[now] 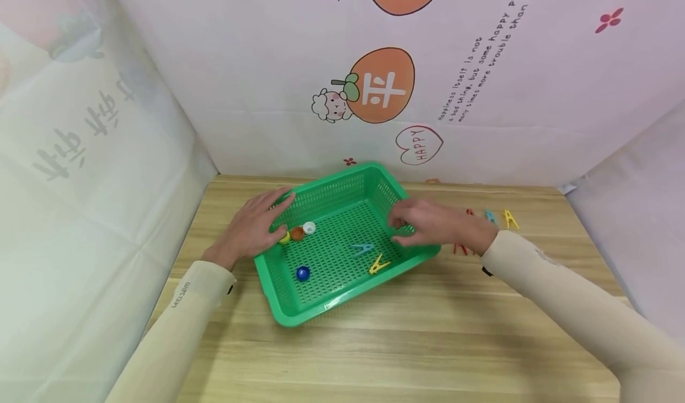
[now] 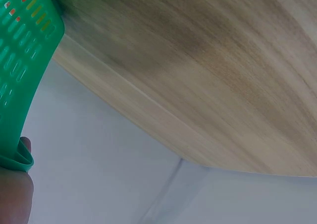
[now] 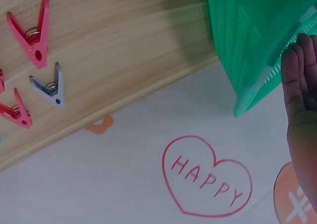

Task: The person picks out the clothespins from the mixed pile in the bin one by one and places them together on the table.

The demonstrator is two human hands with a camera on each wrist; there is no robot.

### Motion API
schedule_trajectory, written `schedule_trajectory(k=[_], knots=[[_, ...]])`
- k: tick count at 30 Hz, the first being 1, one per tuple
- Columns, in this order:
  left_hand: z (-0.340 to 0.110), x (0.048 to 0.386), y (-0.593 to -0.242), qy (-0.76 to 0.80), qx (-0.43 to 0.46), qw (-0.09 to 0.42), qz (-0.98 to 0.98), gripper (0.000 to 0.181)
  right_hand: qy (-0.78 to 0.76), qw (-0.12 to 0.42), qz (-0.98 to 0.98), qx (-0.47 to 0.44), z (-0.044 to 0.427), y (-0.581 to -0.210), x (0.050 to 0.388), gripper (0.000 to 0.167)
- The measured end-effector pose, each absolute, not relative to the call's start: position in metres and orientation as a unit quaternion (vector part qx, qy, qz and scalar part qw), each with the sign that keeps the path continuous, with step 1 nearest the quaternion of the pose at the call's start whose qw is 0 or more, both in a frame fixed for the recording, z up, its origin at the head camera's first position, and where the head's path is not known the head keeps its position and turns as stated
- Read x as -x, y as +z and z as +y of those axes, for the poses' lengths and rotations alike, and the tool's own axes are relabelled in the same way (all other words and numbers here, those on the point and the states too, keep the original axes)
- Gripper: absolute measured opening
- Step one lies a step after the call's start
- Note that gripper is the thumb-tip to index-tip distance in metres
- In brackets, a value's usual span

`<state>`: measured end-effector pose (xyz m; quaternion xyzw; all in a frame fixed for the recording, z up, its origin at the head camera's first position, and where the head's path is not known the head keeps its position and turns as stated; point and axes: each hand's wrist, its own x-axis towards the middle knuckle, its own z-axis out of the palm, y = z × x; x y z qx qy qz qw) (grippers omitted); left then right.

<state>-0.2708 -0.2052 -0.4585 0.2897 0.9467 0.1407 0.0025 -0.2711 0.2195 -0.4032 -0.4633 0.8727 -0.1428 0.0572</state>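
A green plastic basket [image 1: 369, 284] stands on the table, turned at an angle. My left hand [image 1: 251, 227] grips its left rim, the thumb toward the inside; the left wrist view shows the rim [image 2: 17, 159] held there. My right hand [image 1: 428, 222] hovers over the basket's right end, thumb and fingers apart, with nothing seen between them. Inside the basket lie a blue clothespin [image 1: 363, 248] and a yellow clothespin [image 1: 378, 264]. A blue cap [image 1: 302, 273], a white cap [image 1: 309, 228], an orange-brown cap [image 1: 297, 233] and a partly hidden yellow cap [image 1: 285, 238] lie farther left.
Right of the basket, several clothespins lie on the table, among them a yellow clothespin [image 1: 510, 219], a light blue clothespin [image 1: 490, 216] and a red clothespin [image 3: 37, 50]. My right forearm partly covers them. Printed white cloth [image 1: 267, 94] hangs behind and beside the wooden table [image 1: 374, 355].
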Motion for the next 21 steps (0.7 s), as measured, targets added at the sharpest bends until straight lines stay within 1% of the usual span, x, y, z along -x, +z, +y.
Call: schedule_trajectory(k=[6, 10, 21], knots=[[-0.205, 0.27, -0.456, 0.139, -0.289, 0.007, 0.947, 0.075, -0.107, 0.116, 0.874, 0.459, 0.209, -0.408, 0.271, 0.022], [-0.205, 0.27, -0.456, 0.141, -0.29, 0.007, 0.947, 0.075, -0.088, 0.143, 0.87, 0.463, 0.203, -0.414, 0.271, 0.028], [-0.206, 0.27, -0.458, 0.143, -0.291, 0.004, 0.946, 0.075, -0.04, 0.158, 0.858, 0.487, 0.191, -0.425, 0.269, 0.033]])
